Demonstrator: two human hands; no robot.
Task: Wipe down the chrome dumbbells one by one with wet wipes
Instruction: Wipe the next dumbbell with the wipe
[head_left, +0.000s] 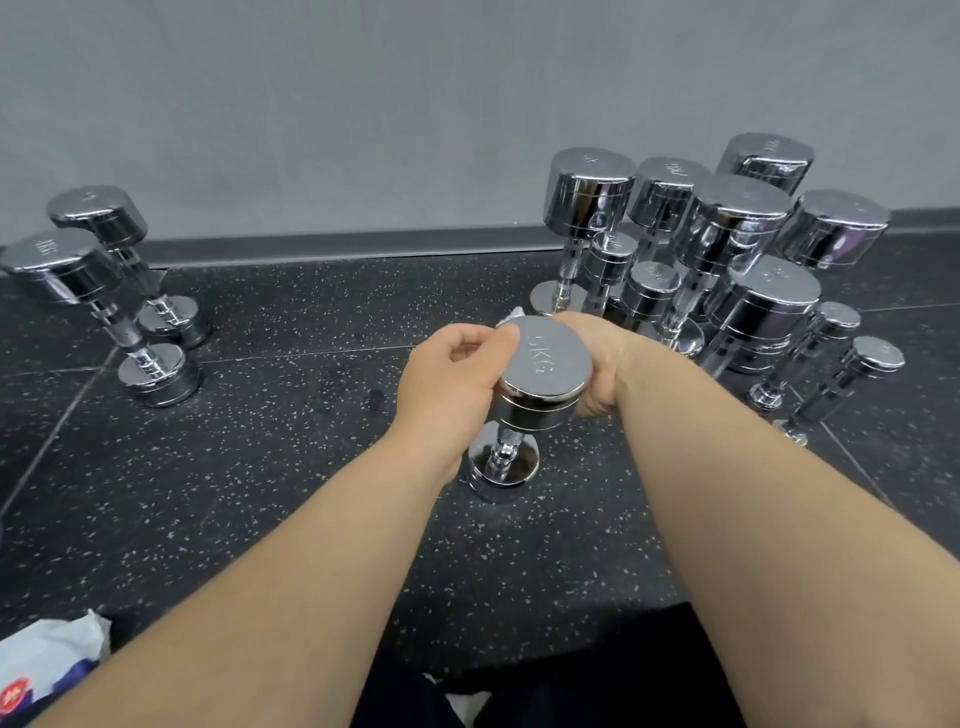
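Chrome catches the light on the dumbbell (540, 374) that stands on end in the middle of the view, its lower head (501, 470) planted on the black speckled rubber floor (291, 467) and its upper head raised toward the camera, the flat top face stamped with what reads as 5KG. The left hand (449, 376) is at the left side of that upper head, its fingers curled and its thumb and fingertips pinching the rim. The right hand (597, 364) comes in from the other side with the wrist bent, palm against the right side of the head and wrapping toward its far edge; its fingers are hidden behind the metal, so I cannot tell how they grip. A small white corner of a wet wipe (513, 315) pokes out behind the head's far rim, between the 2 hands, and whether the right fingers hold it cannot be seen. Both forearms are bare and reach in from the bottom of the frame. To the left, well apart from the held one, a pair of dumbbells (57, 265) stands upright near the dark skirting (337, 244). To the right, a cluster of dumbbells (727, 228) of mixed sizes stands packed close together, just beyond the right wrist. At the lower left corner lies a wipes packet (47, 654) with white tissue bunched at its top. A plain grey wall (363, 104) rises behind everything.
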